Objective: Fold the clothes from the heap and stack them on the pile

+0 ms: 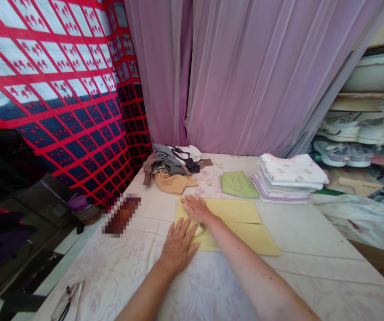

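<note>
A yellow garment [235,211] lies flat on the patterned sheet in front of me, with a slit running in from its right side. Its exact kind I cannot make out. My left hand [178,245] rests with fingers spread at its lower left edge. Farther up, my right hand [197,209] lies flat on the upper left part of the cloth. A small pale spot of the garment, perhaps a print, shows between the hands. Folded green shorts [238,184] lie just beyond the yellow cloth.
Behind on the left is a loose heap of clothes [172,165]. A folded stack [288,174] stands at the back right. Eyeglasses [67,301] lie near the front left edge. Purple curtains [245,80] hang behind; a shelf with shoes [345,129] is at the right.
</note>
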{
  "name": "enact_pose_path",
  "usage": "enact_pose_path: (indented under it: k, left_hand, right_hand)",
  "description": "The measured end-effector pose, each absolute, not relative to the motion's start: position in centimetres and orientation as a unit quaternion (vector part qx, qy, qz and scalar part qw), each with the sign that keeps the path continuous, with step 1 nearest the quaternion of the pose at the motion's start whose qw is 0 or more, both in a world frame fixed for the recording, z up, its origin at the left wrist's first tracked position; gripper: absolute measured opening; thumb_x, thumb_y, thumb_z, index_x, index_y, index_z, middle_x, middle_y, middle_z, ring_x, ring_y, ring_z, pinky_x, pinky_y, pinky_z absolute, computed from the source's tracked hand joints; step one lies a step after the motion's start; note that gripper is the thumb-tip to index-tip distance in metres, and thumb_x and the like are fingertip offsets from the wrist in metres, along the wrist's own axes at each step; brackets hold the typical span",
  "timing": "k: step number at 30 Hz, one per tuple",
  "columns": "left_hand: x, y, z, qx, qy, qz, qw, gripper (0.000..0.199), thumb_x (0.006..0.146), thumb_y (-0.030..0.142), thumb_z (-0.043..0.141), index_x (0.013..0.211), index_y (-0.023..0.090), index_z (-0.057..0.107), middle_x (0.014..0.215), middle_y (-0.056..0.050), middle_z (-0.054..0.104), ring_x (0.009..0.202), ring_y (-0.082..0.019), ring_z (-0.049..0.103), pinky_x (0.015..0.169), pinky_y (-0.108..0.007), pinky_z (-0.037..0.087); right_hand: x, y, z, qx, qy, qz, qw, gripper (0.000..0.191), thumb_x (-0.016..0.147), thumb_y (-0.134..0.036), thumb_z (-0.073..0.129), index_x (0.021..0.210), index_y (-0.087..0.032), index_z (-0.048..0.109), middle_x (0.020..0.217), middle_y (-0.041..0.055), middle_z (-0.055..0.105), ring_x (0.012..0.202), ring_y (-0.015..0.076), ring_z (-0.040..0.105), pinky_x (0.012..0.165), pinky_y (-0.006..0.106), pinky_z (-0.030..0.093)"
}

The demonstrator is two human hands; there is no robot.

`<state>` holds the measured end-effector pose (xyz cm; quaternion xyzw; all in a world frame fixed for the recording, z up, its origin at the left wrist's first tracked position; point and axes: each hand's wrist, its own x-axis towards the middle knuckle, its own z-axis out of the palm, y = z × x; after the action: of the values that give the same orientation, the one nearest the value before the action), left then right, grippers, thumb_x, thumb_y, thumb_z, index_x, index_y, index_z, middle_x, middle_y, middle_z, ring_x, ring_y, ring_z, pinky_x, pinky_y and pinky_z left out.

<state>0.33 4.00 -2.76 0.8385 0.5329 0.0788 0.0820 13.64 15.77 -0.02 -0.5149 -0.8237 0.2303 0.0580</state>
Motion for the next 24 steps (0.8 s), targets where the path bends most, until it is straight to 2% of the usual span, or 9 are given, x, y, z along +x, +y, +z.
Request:
enact_pose_path:
  k: [3, 5, 9, 15, 19, 21, 24]
  left_hand:
    - [0.2, 4.0, -2.9, 0.840, 0.528, 0.099, 0.076, 0.052, 0.092, 0.047, 0.040, 0.142, 0.035, 0.034, 0.153, -0.006, 0.028, 0.141, -0.029, 0.018, 0.111, -0.054, 0.019]
    - [0.2, 3.9, -3.0, 0.841, 0.527, 0.099, 0.078, 0.051, 0.092, 0.046, 0.041, 0.142, 0.038, 0.034, 0.153, -0.005, 0.027, 0.141, -0.030, 0.018, 0.111, -0.055, 0.018]
    - [0.5, 4.0, -2.8, 0.838, 0.532, 0.085, 0.084, 0.047, 0.092, 0.046, 0.042, 0.138, 0.041, 0.039, 0.152, -0.005, 0.031, 0.140, -0.032, 0.022, 0.109, -0.061, 0.015]
    - [1.4, 4.5, -1.0, 0.837, 0.540, 0.049, 0.074, 0.046, 0.087, 0.046, 0.049, 0.132, 0.038, 0.050, 0.145, -0.010, 0.041, 0.136, -0.035, 0.030, 0.108, -0.065, 0.006]
    - [1.5, 4.2, -1.0, 0.841, 0.530, 0.083, 0.077, 0.045, 0.087, 0.040, 0.051, 0.131, 0.034, 0.051, 0.147, -0.008, 0.038, 0.137, -0.030, 0.029, 0.111, -0.058, 0.011]
    - [1.5, 3.9, -1.6, 0.829, 0.543, 0.116, 0.073, 0.048, 0.087, 0.036, 0.049, 0.135, 0.029, 0.047, 0.148, -0.009, 0.036, 0.138, -0.027, 0.028, 0.113, -0.054, 0.014]
    - [1.7, 3.7, -2.4, 0.811, 0.565, 0.134, 0.078, 0.056, 0.088, 0.032, 0.046, 0.141, 0.018, 0.038, 0.148, -0.011, 0.036, 0.139, -0.026, 0.026, 0.114, -0.050, 0.018]
  right_hand:
    - [14.0, 15.3, 0.6, -0.545, -0.800, 0.234, 0.088, 0.054, 0.097, -0.038, 0.009, 0.146, -0.025, 0.029, 0.154, 0.0034, 0.024, 0.141, 0.0173, 0.019, 0.112, 0.045, 0.014]
    - [14.4, 14.7, 0.5, -0.555, -0.796, 0.221, 0.096, 0.053, 0.097, -0.039, 0.014, 0.145, -0.025, 0.030, 0.154, 0.0036, 0.023, 0.142, 0.0179, 0.017, 0.112, 0.047, 0.012]
    - [15.1, 13.7, -0.8, -0.578, -0.795, 0.178, 0.055, 0.052, 0.096, -0.040, 0.021, 0.144, -0.025, 0.032, 0.155, 0.0050, 0.022, 0.142, 0.0199, 0.015, 0.111, 0.053, 0.008]
    - [15.2, 13.8, -1.6, -0.587, -0.792, 0.154, 0.070, 0.052, 0.095, -0.040, 0.025, 0.144, -0.025, 0.032, 0.155, 0.0045, 0.021, 0.142, 0.0208, 0.015, 0.111, 0.053, 0.007]
    - [15.8, 13.5, -0.4, -0.606, -0.767, 0.172, 0.124, 0.050, 0.094, -0.033, 0.030, 0.142, -0.021, 0.037, 0.151, 0.0063, 0.032, 0.137, 0.0167, 0.027, 0.111, 0.039, 0.019]
    - [16.5, 12.6, 0.4, -0.630, -0.745, 0.157, 0.154, 0.047, 0.093, -0.027, 0.031, 0.137, -0.018, 0.044, 0.144, 0.0079, 0.043, 0.131, 0.0153, 0.037, 0.106, 0.031, 0.027]
    - [17.7, 9.9, 1.1, -0.663, -0.707, 0.163, 0.183, 0.037, 0.091, -0.030, 0.034, 0.114, -0.022, 0.063, 0.115, 0.0060, 0.066, 0.107, 0.0168, 0.058, 0.090, 0.027, 0.039]
